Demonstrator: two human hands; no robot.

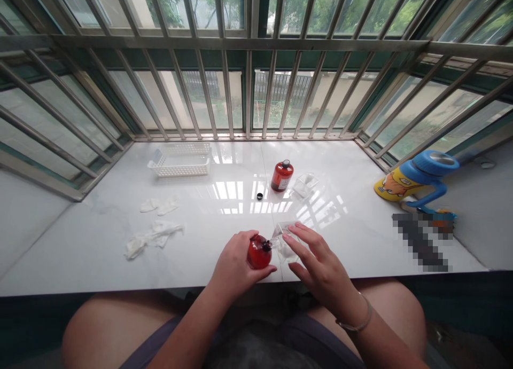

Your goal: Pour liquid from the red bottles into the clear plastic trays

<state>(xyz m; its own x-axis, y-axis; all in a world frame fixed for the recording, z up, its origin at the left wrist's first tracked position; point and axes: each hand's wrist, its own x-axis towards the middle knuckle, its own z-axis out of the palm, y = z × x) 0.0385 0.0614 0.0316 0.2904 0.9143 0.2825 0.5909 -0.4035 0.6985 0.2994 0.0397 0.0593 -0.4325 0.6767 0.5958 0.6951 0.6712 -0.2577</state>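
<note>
A: What's the left hand (234, 265) doing?

B: Its fingers and thumb close firmly around a round red glass bottle (258, 252), which lies tilted on its side, neck pointing right.

A: And the right hand (320, 251)?

B: It's in a wide grip, fingers spread over a clear square glass bottle (286, 243), thumb low on the near side. I can't tell whether it's bearing the weight.

A: Do the two bottles touch?

B: The red bottle's neck reaches the clear bottle's top, touching or just beside it; I can't tell which. Both are over the near edge of a white stone sill (80, 241).

A: What's farther off?

B: Straight ahead stand an upright red bottle (282, 175) and a small black cap (259, 196), with a clear glass piece (304, 186) to their right. A white plastic basket (179, 161) sits far left, crumpled white gloves (152, 241) near left.
</note>
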